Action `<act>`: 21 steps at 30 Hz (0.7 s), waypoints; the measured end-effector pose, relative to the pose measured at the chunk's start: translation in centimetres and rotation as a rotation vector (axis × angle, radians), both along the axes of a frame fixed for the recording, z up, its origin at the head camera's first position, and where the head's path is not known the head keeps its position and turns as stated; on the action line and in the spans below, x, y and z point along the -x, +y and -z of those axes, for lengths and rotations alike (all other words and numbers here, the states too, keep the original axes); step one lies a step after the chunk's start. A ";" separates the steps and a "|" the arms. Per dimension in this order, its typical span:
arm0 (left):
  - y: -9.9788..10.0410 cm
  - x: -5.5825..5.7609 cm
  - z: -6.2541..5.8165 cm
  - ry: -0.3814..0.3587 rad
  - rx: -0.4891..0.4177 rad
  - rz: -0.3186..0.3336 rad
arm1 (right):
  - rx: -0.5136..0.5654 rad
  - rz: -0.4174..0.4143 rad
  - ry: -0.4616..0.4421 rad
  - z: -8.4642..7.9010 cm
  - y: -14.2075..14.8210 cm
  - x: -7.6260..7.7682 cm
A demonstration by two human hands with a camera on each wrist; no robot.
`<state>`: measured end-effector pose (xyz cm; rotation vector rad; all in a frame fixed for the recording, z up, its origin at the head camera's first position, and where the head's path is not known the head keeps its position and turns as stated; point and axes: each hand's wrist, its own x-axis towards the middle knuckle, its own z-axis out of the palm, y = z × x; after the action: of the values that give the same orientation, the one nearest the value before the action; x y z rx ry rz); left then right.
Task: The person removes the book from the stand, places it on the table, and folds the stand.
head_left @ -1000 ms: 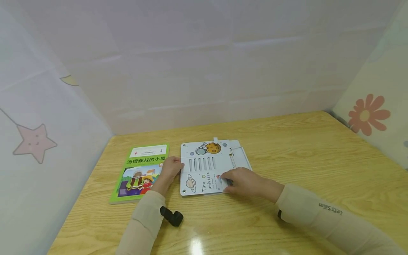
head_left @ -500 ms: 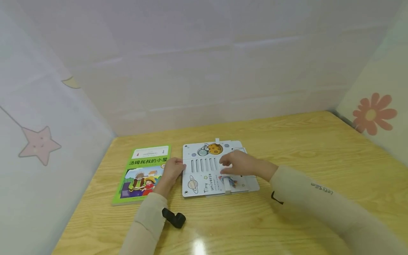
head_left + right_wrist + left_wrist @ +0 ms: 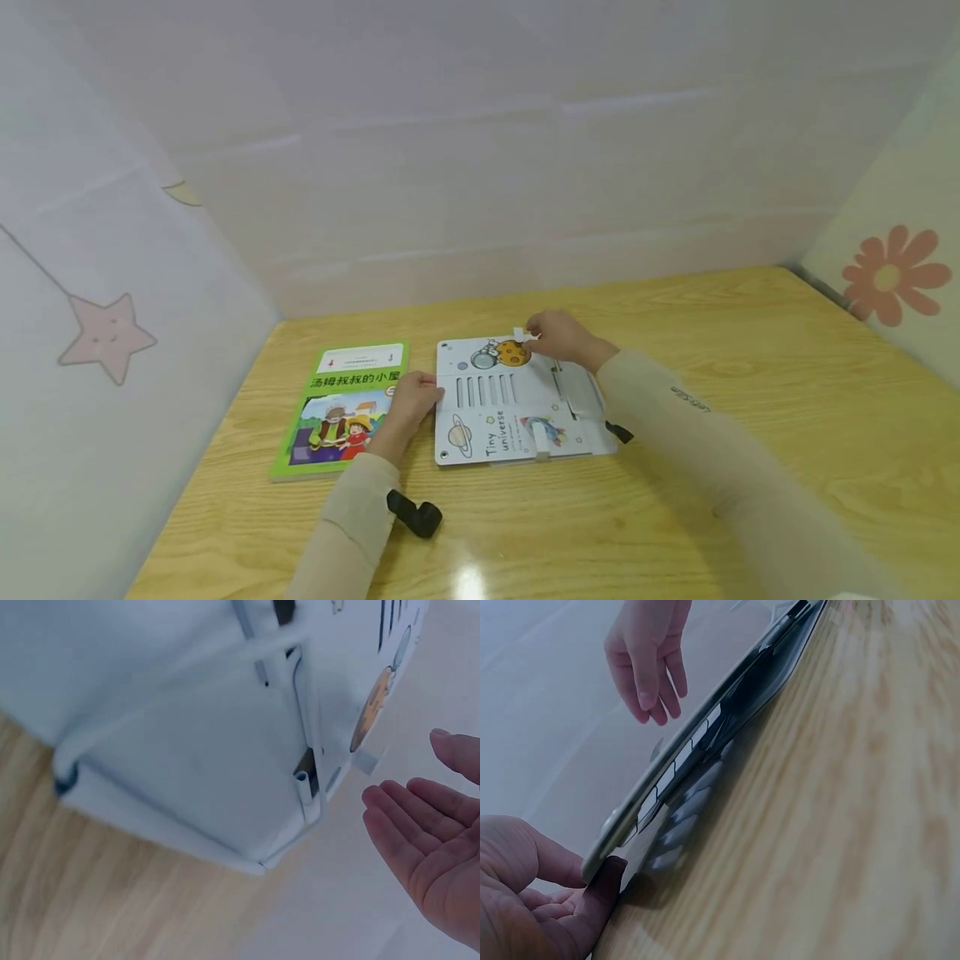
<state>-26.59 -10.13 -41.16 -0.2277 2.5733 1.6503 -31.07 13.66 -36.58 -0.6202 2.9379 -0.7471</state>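
A white book stand (image 3: 536, 387) with cartoon space prints and "Tiny universe" lettering lies nearly flat on the table. My left hand (image 3: 412, 400) pinches its left edge; in the left wrist view the thumb is above and a finger below the panel (image 3: 682, 746), which tilts up from the wood. At the far edge, my right hand (image 3: 562, 337) is beside a small white page clip (image 3: 519, 334). In the right wrist view its fingers (image 3: 409, 817) are extended, apart from the clip (image 3: 367, 760). A second clip (image 3: 542, 446) sits on the near edge beside the rocket print.
A green-bordered picture book (image 3: 337, 417) lies left of the stand, close to my left forearm. A white wire bracket (image 3: 187, 664) shows on the stand's right part. Pale fabric walls (image 3: 450, 167) enclose the wooden table (image 3: 735, 375) at the back and sides.
My right hand has left the near clip, passed over the slots and reached the far edge by the other clip. The near clip is now uncovered. My left hand keeps its grip.
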 end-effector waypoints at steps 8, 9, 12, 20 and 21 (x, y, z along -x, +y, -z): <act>-0.1 0.1 0.1 -0.019 -0.004 -0.024 | 0.023 0.150 -0.131 1.4 -1.8 1.7; -0.1 0.1 0.1 -0.022 -0.004 -0.026 | 0.022 0.163 -0.138 1.5 -1.9 1.8; -0.1 0.1 0.0 -0.032 -0.005 -0.030 | 0.016 0.181 -0.131 1.9 -2.2 2.1; -0.1 0.1 -0.3 -0.031 -0.007 -0.036 | -0.001 0.186 -0.078 1.8 -2.6 2.6; -0.1 0.1 -0.3 -0.025 -0.009 -0.033 | -0.001 0.187 -0.073 1.8 -2.5 2.6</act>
<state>-26.73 -10.23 -40.83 -0.2895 2.5575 1.6582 -33.69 11.12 -38.33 -0.3139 2.9566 -0.7652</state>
